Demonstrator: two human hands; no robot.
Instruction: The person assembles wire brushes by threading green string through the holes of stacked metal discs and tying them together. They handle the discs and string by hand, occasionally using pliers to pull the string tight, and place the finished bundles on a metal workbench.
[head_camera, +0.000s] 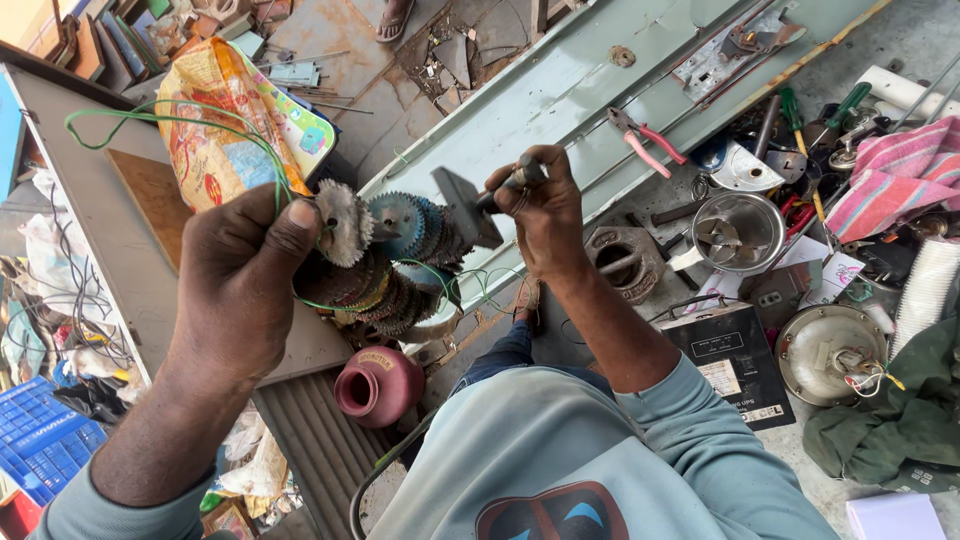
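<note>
My left hand (245, 280) is raised and grips a bunch of round toothed saw discs (385, 260), grey, blue and rusty, strung on a thin green wire (170, 118) that loops up to the left. My right hand (540, 215) is closed on the handle of a small hammer (468, 205). Its dark metal head sits right beside the discs, near the blue one (400, 222). Both hands are held over my lap, above the floor.
A maroon clay pot (378, 385) stands below the discs. A pale green metal sheet (560, 90) bears pink-handled pliers (645, 140). At right lie a steel bowl (738, 232), a black box (735, 360), a round lamp (830, 352), screwdrivers and pink cloth (895, 175). A printed bag (235, 125) rests at left.
</note>
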